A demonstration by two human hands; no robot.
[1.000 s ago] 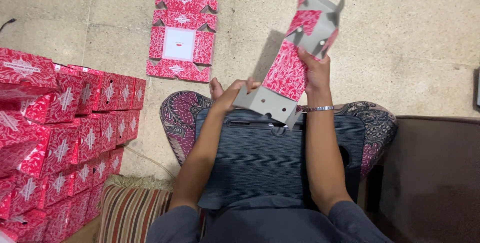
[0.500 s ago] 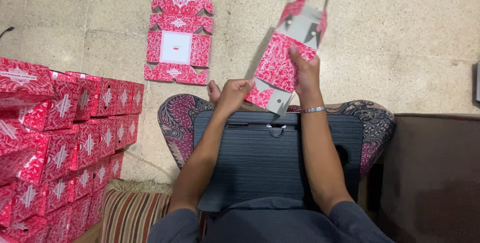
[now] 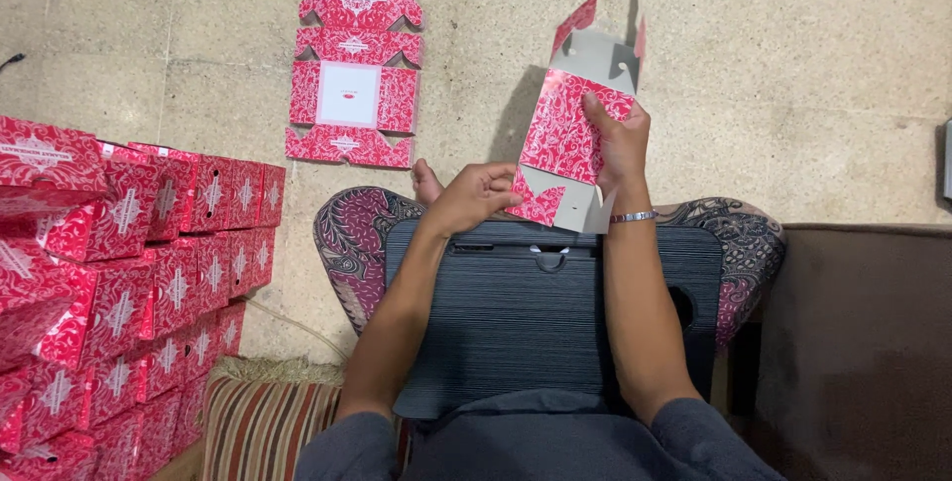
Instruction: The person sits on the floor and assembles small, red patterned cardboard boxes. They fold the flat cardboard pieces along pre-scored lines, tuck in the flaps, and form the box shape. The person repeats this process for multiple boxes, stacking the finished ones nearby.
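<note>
I hold a flat red patterned cardboard box blank (image 3: pixel 570 134) with a grey inside, upright over the far edge of a dark ribbed board (image 3: pixel 555 322) on my lap. My right hand (image 3: pixel 617 139) grips its right side at mid-height, thumb on the red face. My left hand (image 3: pixel 476 195) pinches the lower left flap near the board's edge. The top flaps of the blank stand folded up, showing grey. A second unfolded red box blank (image 3: pixel 352 64) lies flat on the floor ahead to the left.
A tall stack of assembled red patterned boxes (image 3: pixel 129 273) fills the left side. A striped cushion (image 3: pixel 268 426) lies by my left leg. A dark brown surface (image 3: pixel 863 342) is on the right. Speckled stone floor (image 3: pixel 793 74) stretches ahead.
The box blank has turned from grey side up to red face toward me and lowered closer to the lap board. My left hand shifted onto its lower flap.
</note>
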